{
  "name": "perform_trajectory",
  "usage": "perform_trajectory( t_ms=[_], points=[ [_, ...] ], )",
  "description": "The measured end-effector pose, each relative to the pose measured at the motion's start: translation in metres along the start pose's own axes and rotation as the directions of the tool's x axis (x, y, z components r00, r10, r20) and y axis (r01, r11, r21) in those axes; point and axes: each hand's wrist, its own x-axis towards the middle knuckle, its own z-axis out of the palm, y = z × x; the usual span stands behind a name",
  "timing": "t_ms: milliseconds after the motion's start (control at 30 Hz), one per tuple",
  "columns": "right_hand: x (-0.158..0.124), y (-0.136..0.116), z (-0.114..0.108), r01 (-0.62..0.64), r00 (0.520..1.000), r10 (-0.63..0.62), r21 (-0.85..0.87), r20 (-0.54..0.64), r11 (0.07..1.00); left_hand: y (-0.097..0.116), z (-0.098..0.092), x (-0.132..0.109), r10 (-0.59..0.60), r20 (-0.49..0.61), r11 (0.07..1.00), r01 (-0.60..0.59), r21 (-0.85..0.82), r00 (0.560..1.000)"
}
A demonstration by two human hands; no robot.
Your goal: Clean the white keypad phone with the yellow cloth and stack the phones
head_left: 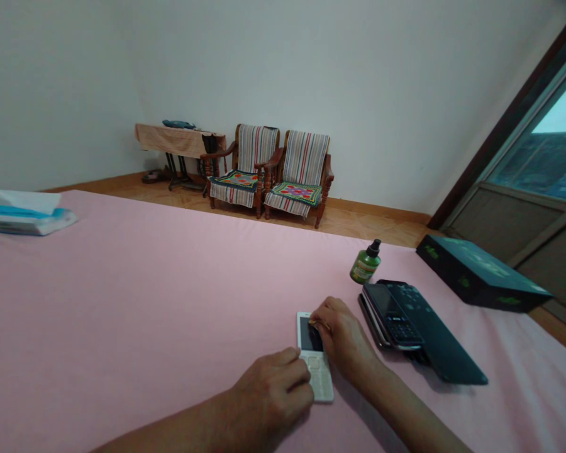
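A white keypad mobile phone [314,363] lies face up on the pink cloth, its dark screen at the far end. My left hand [276,393] is closed against the phone's left edge, with curled fingers beside the keypad. Over the screen's right side, my right hand [339,333] is pinched. A small yellowish tip shows at its fingertips; what it belongs to is too small to make out. To the right of that hand, several phones [393,318] are stacked, a dark keypad phone on top, partly over a long dark flat panel [443,343].
A green bottle with a black spray top [365,263] stands beyond my right hand. A black box [481,270] sits at the right edge of the pink-covered surface [170,296]. A tissue pack [26,214] lies far left. Two wooden chairs [295,170] stand by the wall.
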Motion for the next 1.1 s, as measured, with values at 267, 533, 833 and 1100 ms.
perform_trajectory(
  t_ms=[267, 533, 833, 1100],
  points=[
    [0.014, -0.010, 0.022, 0.078, 0.997, -0.078, 0.068, 0.008, 0.995, 0.003, 0.003, 0.000, -0.013, -0.029, 0.999, 0.014, 0.033, 1.000],
    [0.008, 0.009, 0.013, 0.072, 0.997, -0.070, 0.083, -0.026, 0.994, -0.001, 0.004, -0.001, -0.014, -0.011, 1.000, 0.014, 0.007, 1.000],
    [-0.034, -0.011, 0.002, 0.086, 0.991, -0.109, 0.249, 0.083, 0.965, -0.001, 0.005, 0.000, -0.011, -0.039, 1.000, 0.011, 0.002, 0.999],
    [-0.015, 0.008, 0.001, 0.032, 0.999, -0.033, 0.167, 0.003, 0.985, -0.002, 0.004, 0.000, -0.001, -0.018, 1.000, 0.001, -0.001, 1.000]
  ],
)
